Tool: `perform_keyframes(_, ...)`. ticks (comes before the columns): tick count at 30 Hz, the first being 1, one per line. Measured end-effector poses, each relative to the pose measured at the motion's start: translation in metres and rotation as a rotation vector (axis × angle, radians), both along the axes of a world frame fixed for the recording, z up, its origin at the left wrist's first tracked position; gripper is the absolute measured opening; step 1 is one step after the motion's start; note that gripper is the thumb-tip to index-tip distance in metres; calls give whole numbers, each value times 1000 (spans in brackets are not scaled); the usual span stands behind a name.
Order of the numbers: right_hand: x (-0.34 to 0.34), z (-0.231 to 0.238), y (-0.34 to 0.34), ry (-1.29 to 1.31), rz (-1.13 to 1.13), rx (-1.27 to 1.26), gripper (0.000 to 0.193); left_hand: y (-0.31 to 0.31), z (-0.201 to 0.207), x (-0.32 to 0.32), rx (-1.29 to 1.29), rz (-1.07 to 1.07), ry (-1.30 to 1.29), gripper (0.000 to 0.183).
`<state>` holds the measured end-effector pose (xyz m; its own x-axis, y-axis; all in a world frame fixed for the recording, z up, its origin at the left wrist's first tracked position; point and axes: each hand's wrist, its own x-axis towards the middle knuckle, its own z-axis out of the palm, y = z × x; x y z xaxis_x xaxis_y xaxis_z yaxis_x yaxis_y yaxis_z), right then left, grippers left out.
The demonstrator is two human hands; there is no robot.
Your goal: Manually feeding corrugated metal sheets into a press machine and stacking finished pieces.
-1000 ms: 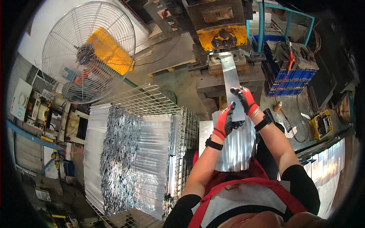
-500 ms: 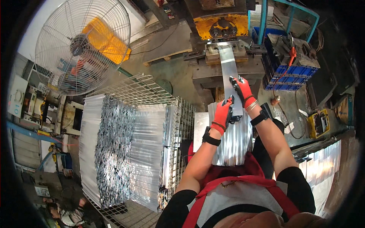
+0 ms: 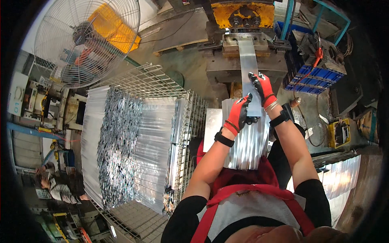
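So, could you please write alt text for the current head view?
Red-and-black-gloved left hand and right hand hold a long silver metal strip reaching a yellow-fronted machine. Below lies a stack of silver strips; at left, a wire-mesh cage of similar strips and a large round fan.

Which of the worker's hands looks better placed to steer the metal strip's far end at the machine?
Probably the right hand: it holds the metal strip along its right edge, closer to the machine. The left hand is farther back, by the near end.
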<state>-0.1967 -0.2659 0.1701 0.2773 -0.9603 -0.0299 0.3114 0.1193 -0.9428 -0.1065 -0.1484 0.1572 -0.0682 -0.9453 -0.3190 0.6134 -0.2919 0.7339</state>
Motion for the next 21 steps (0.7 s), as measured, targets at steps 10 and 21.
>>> perform_keyframes(10, -9, -11, -15, 34, 53, 18, 16, 83, -1, 52, 152, 293, -68, 45)
perform_keyframes(21, -2, 4, 1, 11, 49, 2, 14, -9, -21, -3, 0, 77, -130, 40)
